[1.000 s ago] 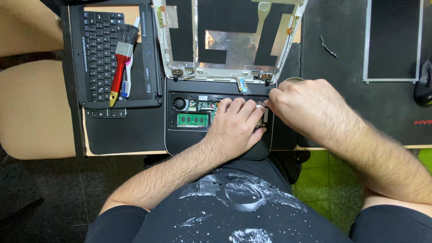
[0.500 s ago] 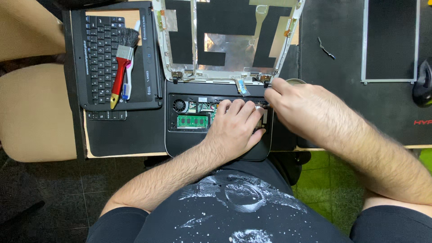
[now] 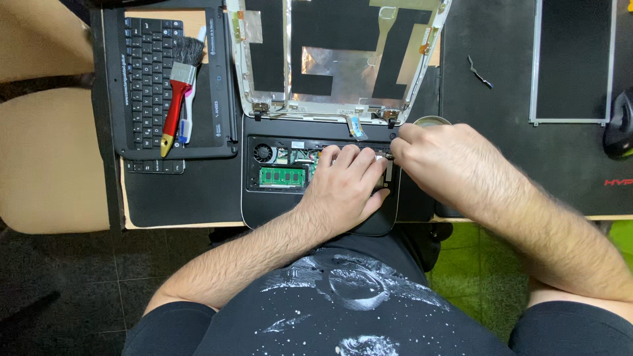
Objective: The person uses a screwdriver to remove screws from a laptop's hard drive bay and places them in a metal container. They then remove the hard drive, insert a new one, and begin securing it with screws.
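A dismantled black laptop base point(image 3: 264, 204) lies at the table's front edge, its inside exposed with a small fan point(image 3: 264, 153) and a green memory board point(image 3: 282, 176). The bare lid shell point(image 3: 343, 59) with foil patches stands open behind it. My left hand point(image 3: 346, 184) rests palm down on the open base, fingers pointing away from me. My right hand point(image 3: 438, 158) sits at the base's right edge with fingertips pinched together near the right hinge; whatever it grips is too small to see.
A removed keyboard panel point(image 3: 148, 79) lies at the left with a red-handled brush point(image 3: 177, 99) and a pen on it. A loose screen panel point(image 3: 572, 62) and a black mouse point(image 3: 620, 125) are at the right. A small round tin point(image 3: 432, 121) peeks out behind my right hand.
Both hands stay on the laptop base. My right hand has shifted slightly toward the base's right edge, fingertips closing together near the hinge.
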